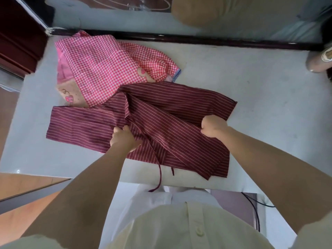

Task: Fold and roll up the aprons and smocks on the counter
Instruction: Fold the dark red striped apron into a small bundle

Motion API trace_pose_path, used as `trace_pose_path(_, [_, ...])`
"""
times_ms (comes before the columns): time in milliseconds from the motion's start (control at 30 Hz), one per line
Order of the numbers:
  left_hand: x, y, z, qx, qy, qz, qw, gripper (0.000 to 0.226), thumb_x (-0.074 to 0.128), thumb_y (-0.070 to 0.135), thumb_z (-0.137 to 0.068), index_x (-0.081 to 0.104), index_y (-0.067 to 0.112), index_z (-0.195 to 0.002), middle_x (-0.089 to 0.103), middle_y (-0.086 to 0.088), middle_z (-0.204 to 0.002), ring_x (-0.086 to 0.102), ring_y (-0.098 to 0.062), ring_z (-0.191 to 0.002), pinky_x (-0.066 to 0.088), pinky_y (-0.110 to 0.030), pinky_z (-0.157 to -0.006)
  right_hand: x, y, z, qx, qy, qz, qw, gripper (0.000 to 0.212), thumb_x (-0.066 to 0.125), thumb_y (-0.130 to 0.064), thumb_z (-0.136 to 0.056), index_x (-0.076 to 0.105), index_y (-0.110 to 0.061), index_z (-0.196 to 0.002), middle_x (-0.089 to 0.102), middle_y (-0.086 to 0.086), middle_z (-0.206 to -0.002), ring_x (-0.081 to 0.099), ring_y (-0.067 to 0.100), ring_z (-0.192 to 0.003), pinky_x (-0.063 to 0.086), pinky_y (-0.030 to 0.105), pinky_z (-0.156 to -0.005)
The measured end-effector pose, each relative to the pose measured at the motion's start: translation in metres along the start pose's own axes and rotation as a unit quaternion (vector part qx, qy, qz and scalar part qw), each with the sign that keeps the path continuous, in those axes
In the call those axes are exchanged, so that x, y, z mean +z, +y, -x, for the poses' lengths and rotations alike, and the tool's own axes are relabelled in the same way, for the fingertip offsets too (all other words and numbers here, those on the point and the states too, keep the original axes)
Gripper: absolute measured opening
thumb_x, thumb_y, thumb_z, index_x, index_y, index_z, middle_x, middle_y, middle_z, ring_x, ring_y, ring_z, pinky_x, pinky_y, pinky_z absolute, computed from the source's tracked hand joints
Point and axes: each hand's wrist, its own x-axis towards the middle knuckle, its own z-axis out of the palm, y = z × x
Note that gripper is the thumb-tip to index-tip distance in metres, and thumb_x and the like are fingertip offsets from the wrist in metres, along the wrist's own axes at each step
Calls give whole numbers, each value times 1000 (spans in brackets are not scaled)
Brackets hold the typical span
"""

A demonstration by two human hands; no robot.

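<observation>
Since the pale counter [251, 90] takes up most of the view, starting there: flat top, dark trim along the far edge.

- Maroon striped apron [170, 112]: centre of the counter, spread out but rumpled. Left panel lies flat, middle is bunched into diagonal folds, and the near-right corner reaches the counter's front edge.
- Pink gingham smock [100, 69]: behind and to the left of the apron, loosely heaped. Its near edge meets the apron, but I can't tell which one overlaps.
- Left hand [124, 139]: on the apron's middle, fingers curled into a fold of the fabric, gripping it.
- Right hand [212, 127]: closed into a fist on the apron's right part, cloth pinched inside.
- Blurred cylindrical item [318, 62]: far right edge of the counter, well apart from both garments. Can't identify it.
- Apron tie [159, 169]: thin maroon strap trailing off the front edge, hanging down.
</observation>
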Motion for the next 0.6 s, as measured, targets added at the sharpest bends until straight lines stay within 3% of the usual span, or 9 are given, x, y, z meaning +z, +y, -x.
trace_pose_path(67, [-9, -5, -2, 18, 32, 0, 999, 82, 58, 62, -85, 33, 9, -143, 43, -22, -137, 59, -33, -108, 55, -44, -87, -7, 1, -5, 20, 46, -32, 998, 19, 55, -21, -95, 71, -11, -96, 68, 2, -90, 65, 22, -79, 57, 36, -74])
trace_pose_path(167, [-18, -8, -11, 60, 93, 84, 990, 62, 55, 61, -87, 50, 7, -117, 61, -8, -100, 63, -24, -82, 57, -41, -73, -19, -13, -1, -56, 166, -130, 976, 13, 55, -24, -95, 68, -20, -96, 66, -3, -98, 63, 17, -81, 56, 35, -73])
trace_pose_path(233, [-24, -3, -15, 48, 98, 199, 974, 61, 60, 57, -86, 45, 6, -116, 62, -7, -95, 63, -24, -79, 57, -41, -69, -25, -34, 9, -125, 153, -182, 963, 11, 56, -29, -96, 64, -22, -98, 65, -7, -93, 63, 11, -78, 55, 31, -71])
trace_pose_path(300, [-30, 5, -17, 15, 110, 283, 953, 67, 66, 53, -84, 39, 5, -122, 60, -12, -107, 63, -29, -90, 55, -44, -75, -18, -61, 18, -177, 94, -190, 961, 17, 59, -38, -93, 59, -22, -101, 62, -9, -93, 61, 9, -78, 56, 33, -74])
trace_pose_path(367, [-34, 12, -18, -9, 130, 308, 942, 73, 71, 45, -84, 33, 4, -130, 51, -18, -125, 59, -35, -105, 52, -45, -83, 0, -82, 22, -178, 44, -157, 970, 44, 64, -54, -85, 52, -20, -111, 57, -5, -107, 59, 13, -91, 54, 38, -82])
trace_pose_path(467, [-33, 13, -26, -37, 115, 324, 938, 72, 66, 38, -89, 28, 3, -138, 43, -24, -134, 55, -40, -112, 48, -46, -89, 28, -101, 21, -135, 78, -28, 987, 80, 70, -67, -70, 47, -11, -121, 51, 6, -117, 52, 25, -105, 49, 41, -90])
trace_pose_path(533, [-35, 10, -33, -27, 110, 285, 952, 43, 52, 34, -97, 49, 1, -124, 57, -21, -121, 58, -38, -105, 46, -43, -85, 39, -107, 19, -116, 107, 21, 987, 82, 77, -61, -67, 45, -8, -121, 51, 10, -116, 51, 27, -104, 48, 40, -89])
trace_pose_path(600, [-38, 5, -38, 5, 123, 303, 945, 30, 43, 28, -98, 61, 3, -95, 65, -15, -93, 61, -31, -86, 45, -36, -70, 46, -112, 19, -103, 131, 39, 985, 77, 82, -50, -64, 47, -7, -117, 52, 11, -113, 52, 29, -102, 48, 41, -86])
